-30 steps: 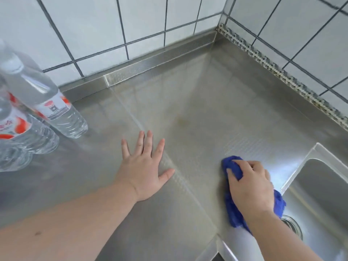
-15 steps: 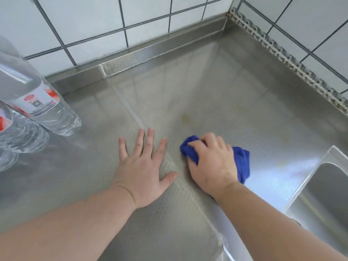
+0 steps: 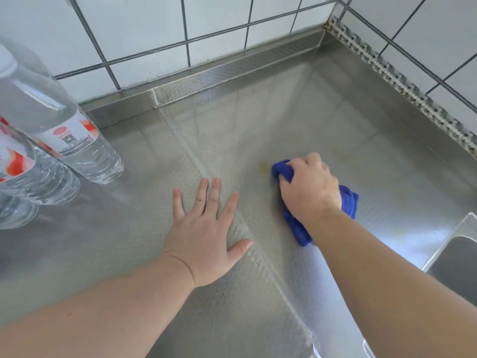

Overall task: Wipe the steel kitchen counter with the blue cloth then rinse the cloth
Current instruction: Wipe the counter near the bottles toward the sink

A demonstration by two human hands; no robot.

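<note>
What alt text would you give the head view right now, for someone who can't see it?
A person's right hand grips a bunched blue cloth against a steel kitchen counter, while the left hand rests flat beside it. Clear water bottles stand at the left, a sink edge shows at the right, and white tiles line the corner.

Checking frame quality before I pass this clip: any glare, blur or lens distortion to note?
Head view: wide-angle bending curves the tile lines; soft glare on the steel counter beside the right forearm; water bottles at the left edge look smeared; both hands and the blue cloth are fairly sharp.
</note>
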